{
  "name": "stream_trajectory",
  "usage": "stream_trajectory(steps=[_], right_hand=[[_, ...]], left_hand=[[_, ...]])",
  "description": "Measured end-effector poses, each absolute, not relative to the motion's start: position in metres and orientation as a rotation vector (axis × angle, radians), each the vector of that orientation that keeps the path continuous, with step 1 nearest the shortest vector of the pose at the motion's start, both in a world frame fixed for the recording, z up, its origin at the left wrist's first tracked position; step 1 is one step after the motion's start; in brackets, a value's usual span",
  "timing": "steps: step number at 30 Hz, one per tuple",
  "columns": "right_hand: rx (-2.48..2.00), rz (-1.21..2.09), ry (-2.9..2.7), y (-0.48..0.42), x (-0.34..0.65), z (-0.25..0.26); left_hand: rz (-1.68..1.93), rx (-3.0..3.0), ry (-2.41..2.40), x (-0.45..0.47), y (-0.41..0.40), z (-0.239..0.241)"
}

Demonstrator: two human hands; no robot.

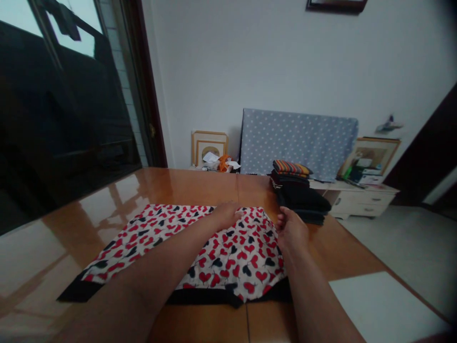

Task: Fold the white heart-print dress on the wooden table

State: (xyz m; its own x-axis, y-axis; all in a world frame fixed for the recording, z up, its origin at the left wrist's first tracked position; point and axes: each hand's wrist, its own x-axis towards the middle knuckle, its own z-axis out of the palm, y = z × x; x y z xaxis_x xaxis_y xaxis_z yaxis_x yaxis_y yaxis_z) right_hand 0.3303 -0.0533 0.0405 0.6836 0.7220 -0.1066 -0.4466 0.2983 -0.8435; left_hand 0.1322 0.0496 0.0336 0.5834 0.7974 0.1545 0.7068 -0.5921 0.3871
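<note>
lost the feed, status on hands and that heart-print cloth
Left hand flat on heart-print cloth, far edge. Right hand pinching its right edge. Folded clothes stack just beyond.

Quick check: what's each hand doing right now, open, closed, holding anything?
Left hand: laid palm down on the heart-print cloth, gripping nothing.
Right hand: at the cloth's right edge, fingers curled; whether it pinches the fabric cannot be told.

Your left hand [226, 213] flat on the far edge of the heart-print garment [185, 247], your right hand [291, 231] pinching its right corner, garment spread on the glossy wooden table [171, 183], stack of folded clothes [298, 195] just beyond your right hand
</note>
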Motion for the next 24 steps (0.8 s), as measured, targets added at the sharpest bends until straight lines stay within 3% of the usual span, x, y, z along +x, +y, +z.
stream_trajectory(steps=[16,24], right_hand=[[-0.964,0.808,-0.258,-0.049,0.335,0.041],[-0.955,0.818,-0.25,-0.049,0.336,0.042]], left_hand=[[0.59,2.257,1.572,0.188,0.091,0.012],[0.62,2.454,1.579,0.193,0.071,0.021]])
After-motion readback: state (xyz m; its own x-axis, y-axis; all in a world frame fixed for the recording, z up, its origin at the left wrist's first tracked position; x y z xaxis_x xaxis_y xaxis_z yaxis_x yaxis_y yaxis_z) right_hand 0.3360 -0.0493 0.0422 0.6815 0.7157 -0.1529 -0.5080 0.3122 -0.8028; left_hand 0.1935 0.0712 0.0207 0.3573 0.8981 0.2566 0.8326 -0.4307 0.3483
